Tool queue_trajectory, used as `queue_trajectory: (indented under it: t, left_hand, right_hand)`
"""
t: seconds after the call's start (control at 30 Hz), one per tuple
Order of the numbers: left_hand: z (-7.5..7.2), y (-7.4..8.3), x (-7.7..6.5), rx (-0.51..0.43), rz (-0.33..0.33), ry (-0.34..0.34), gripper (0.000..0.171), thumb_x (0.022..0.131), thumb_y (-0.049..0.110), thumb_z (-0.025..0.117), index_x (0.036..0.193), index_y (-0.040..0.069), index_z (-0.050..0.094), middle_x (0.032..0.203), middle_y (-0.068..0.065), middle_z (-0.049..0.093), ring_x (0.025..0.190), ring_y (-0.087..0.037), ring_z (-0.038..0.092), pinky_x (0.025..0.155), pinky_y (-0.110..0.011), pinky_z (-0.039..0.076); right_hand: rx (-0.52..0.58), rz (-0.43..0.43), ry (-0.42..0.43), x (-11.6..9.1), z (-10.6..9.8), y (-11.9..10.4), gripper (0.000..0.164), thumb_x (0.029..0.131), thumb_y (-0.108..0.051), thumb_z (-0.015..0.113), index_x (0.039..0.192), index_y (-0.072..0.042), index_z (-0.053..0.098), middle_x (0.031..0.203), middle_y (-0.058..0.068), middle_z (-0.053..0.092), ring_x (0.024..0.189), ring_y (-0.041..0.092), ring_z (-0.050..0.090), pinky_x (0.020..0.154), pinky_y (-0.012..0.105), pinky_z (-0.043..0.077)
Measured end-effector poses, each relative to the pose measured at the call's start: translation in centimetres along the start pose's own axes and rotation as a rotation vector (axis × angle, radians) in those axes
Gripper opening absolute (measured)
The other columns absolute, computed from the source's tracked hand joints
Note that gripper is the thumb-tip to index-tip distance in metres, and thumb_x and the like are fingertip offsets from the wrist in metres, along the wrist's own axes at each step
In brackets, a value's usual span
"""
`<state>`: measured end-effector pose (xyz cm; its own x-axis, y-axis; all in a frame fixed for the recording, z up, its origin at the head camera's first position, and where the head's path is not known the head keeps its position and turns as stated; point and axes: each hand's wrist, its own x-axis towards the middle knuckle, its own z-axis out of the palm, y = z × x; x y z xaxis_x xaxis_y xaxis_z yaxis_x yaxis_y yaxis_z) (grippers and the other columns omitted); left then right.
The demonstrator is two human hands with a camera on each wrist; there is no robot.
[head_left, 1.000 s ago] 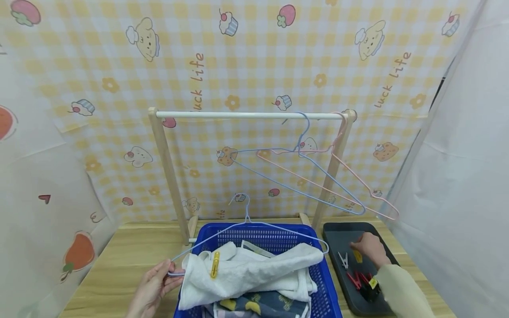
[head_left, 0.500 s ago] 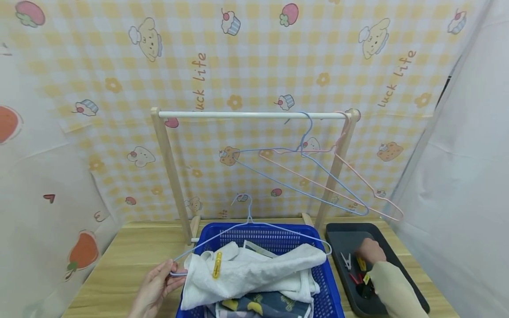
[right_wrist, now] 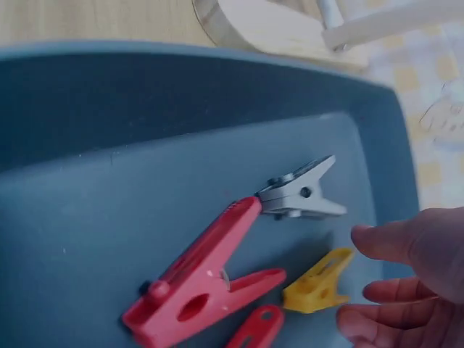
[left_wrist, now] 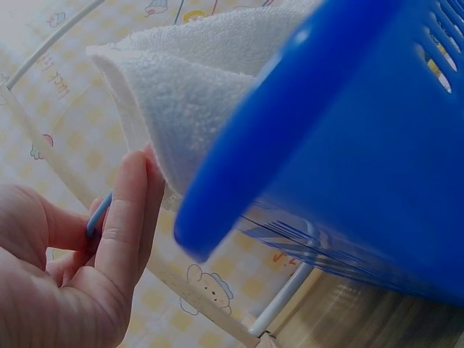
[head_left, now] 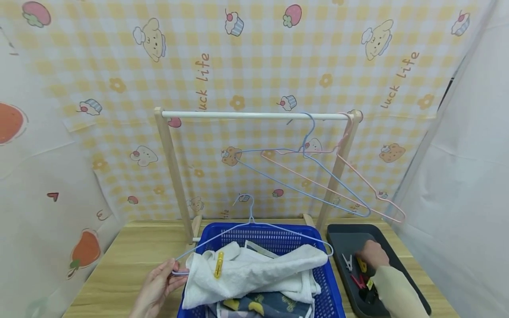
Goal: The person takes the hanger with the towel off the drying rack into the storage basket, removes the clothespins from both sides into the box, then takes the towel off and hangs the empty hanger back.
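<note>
In the head view my left hand pinches the lower left corner of a light blue wire hanger. A white towel hangs folded over the hanger, with a yellow clothespin clipped near its left side. The left wrist view has the thumb and fingers on the hanger wire, beside the towel's edge. My right hand is low over the dark tray. In the right wrist view its thumb and fingers are apart, close to a yellow clip; contact is unclear.
The tray also holds a grey clip, red clips and dark items. Below the towel stands a blue basket with patterned cloth. Behind it, a rack carries a blue hanger and a pink hanger.
Within the tray, my right hand has shifted slightly toward me and settled beside the yellow clip. My left hand keeps its hold on the hanger. The head view has drifted slightly.
</note>
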<state>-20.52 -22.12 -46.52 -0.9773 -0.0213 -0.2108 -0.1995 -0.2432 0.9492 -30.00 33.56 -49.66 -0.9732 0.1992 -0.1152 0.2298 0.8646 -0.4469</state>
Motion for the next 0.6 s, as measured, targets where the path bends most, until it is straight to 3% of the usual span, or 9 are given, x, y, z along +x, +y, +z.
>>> queue_trajectory:
  t: [0.17, 0.4, 0.6]
  left_hand:
    - [0.2, 0.1, 0.0, -0.004, -0.02, 0.037, 0.035, 0.104, 0.016, 0.032, 0.078, 0.008, 0.053, 0.075, -0.001, 0.065, 0.07, -0.007, 0.065, 0.072, -0.021, 0.057]
    - [0.5, 0.3, -0.1, 0.004, -0.035, 0.071, 0.035, 0.104, 0.014, 0.031, 0.078, 0.007, 0.053, 0.075, -0.002, 0.064, 0.069, -0.008, 0.066, 0.071, -0.021, 0.057]
    - [0.5, 0.4, -0.1, 0.002, -0.045, 0.07, 0.035, 0.104, 0.014, 0.031, 0.077, 0.008, 0.052, 0.075, -0.002, 0.064, 0.069, -0.008, 0.066, 0.071, -0.021, 0.057]
  right_hand:
    - [-0.008, -0.092, 0.05, -0.7, -0.7, -1.2, 0.027, 0.086, -0.017, 0.063, 0.063, -0.004, 0.056, 0.052, 0.0, 0.046, 0.046, 0.014, 0.044, 0.041, 0.025, 0.037]
    - [0.03, -0.216, 0.072, -2.8, -2.4, -4.6, 0.019, 0.085, -0.016, 0.066, 0.076, 0.001, 0.067, 0.057, 0.002, 0.055, 0.048, 0.014, 0.048, 0.042, 0.027, 0.043]
    - [0.053, -0.255, 0.123, -3.8, -3.2, -6.4, 0.018, 0.085, -0.016, 0.067, 0.078, 0.0, 0.066, 0.062, 0.003, 0.057, 0.05, 0.014, 0.049, 0.044, 0.027, 0.045]
